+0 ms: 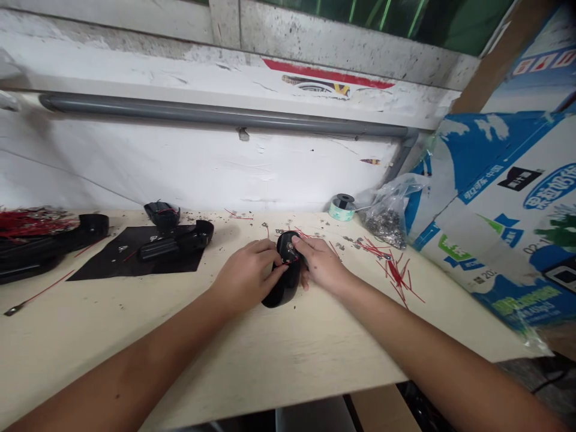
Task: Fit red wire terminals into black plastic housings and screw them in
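Observation:
Over the middle of the table I have a black plastic housing (pixel 284 291), open side up, with a small metal contact piece (pixel 290 246) and a short red wire (pixel 292 260) inside. My right hand (pixel 321 262) grips the housing from the right; its thumb presses near the metal piece and its other fingers curl underneath. At the left side of the housing, my left hand (pixel 249 270) is closed, thumb and forefinger pinched at the red wire. Those fingertips partly hide the wire's end.
Loose red wires (pixel 398 273) and metal bits lie right, before a plastic bag of metal parts (pixel 384 219) and a solder spool (pixel 342 207). Left, black housings (pixel 168 245) rest on a dark sheet (pixel 99 264), beside a red wire pile (pixel 36 222). A blue-white carton (pixel 508 210) borders the right.

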Motion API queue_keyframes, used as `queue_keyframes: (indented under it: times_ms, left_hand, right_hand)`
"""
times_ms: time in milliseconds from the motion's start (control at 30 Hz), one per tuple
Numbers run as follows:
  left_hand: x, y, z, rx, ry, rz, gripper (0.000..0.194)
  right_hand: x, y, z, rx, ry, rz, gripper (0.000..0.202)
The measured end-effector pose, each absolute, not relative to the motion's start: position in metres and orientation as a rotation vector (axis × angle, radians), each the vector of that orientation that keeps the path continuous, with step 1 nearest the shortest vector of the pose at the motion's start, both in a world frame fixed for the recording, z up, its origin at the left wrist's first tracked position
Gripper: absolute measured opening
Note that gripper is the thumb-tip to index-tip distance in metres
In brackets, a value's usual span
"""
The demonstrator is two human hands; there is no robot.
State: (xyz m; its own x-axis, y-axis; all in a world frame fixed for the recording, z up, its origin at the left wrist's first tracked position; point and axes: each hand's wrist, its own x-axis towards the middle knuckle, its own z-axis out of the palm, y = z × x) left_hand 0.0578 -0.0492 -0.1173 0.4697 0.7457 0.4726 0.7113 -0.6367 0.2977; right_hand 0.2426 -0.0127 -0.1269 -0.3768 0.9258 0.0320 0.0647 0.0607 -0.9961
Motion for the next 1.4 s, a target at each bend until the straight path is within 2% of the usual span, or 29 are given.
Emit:
queue_keyframes:
  times_ms: [133, 300, 400, 500, 600, 700, 833, 967, 1033, 1100, 1133, 1200, 1267, 1333, 1400]
  left_hand:
    - [0.060, -0.051, -0.116, 2.644, 1.326, 0.949, 0.023]
    - [0.063, -0.051, -0.114, 2.349, 1.538, 1.129, 0.018]
    - [0.064, -0.050, -0.112, 2.114, 1.785, 1.264, 0.034]
    - [0.063, -0.047, -0.110, 1.818, 1.844, 1.305, 0.047]
    - [0.060, -0.042, -0.113, 1.577, 1.774, 1.308, 0.049]
    - [0.058, -0.037, -0.115, 1.474, 1.774, 1.150, 0.051]
    - [0.057, -0.036, -0.113, 1.614, 1.901, 0.882, 0.057]
    - [0.053, -0.038, -0.113, 1.786, 2.004, 0.800, 0.054]
    - [0.051, -0.040, -0.114, 1.983, 2.022, 0.866, 0.040]
    - [0.050, -0.041, -0.114, 2.314, 1.913, 1.083, 0.021]
    - [0.050, -0.042, -0.114, 2.504, 1.787, 1.215, 0.019]
    - [0.050, -0.042, -0.113, 2.847, 1.469, 1.409, 0.032]
    - [0.050, -0.042, -0.112, 3.084, 1.222, 1.436, 0.043]
    - [0.049, -0.041, -0.111, 3.207, 1.127, 1.382, 0.043]
    - [0.048, -0.041, -0.110, 3.231, 1.145, 1.347, 0.035]
  right_hand:
    - [0.243, -0.013, -0.125, -1.024, -1.542, 1.452, 0.051]
    - [0.243, -0.012, -0.123, -1.037, -1.470, 1.468, 0.049]
    - [0.244, -0.013, -0.120, -1.023, -1.392, 1.478, 0.049]
    - [0.245, -0.014, -0.116, -0.995, -1.335, 1.488, 0.048]
    - [0.245, -0.015, -0.114, -0.972, -1.318, 1.511, 0.046]
    - [0.245, -0.014, -0.116, -0.977, -1.334, 1.527, 0.045]
    - [0.244, -0.012, -0.120, -0.984, -1.360, 1.523, 0.047]
    - [0.244, -0.012, -0.121, -0.985, -1.385, 1.504, 0.047]
    - [0.243, -0.012, -0.121, -0.990, -1.400, 1.504, 0.047]
    - [0.243, -0.012, -0.121, -0.984, -1.414, 1.509, 0.046]
    - [0.243, -0.012, -0.121, -0.975, -1.422, 1.511, 0.046]
    - [0.243, -0.013, -0.122, -0.955, -1.433, 1.517, 0.046]
    - [0.242, -0.014, -0.122, -0.938, -1.447, 1.532, 0.047]
    - [0.242, -0.017, -0.121, -0.928, -1.475, 1.560, 0.047]
    - [0.241, -0.019, -0.121, -0.921, -1.502, 1.588, 0.046]
